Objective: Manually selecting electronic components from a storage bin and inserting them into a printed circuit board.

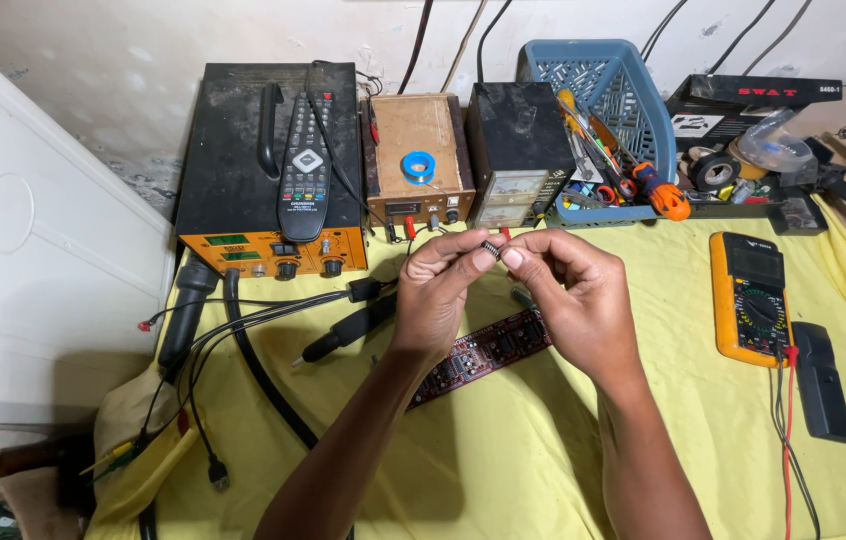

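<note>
The small black chip is flat and oblong, and we pinch it between our left hand and right hand. Fingertips of both are nearly closed on its ends, above the long dark red circuit board.

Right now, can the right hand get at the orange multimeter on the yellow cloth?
Probably yes: the orange multimeter lies uncovered to the right of the right hand, with bare yellow cloth between them, but that hand is pinching a small black chip.
</note>
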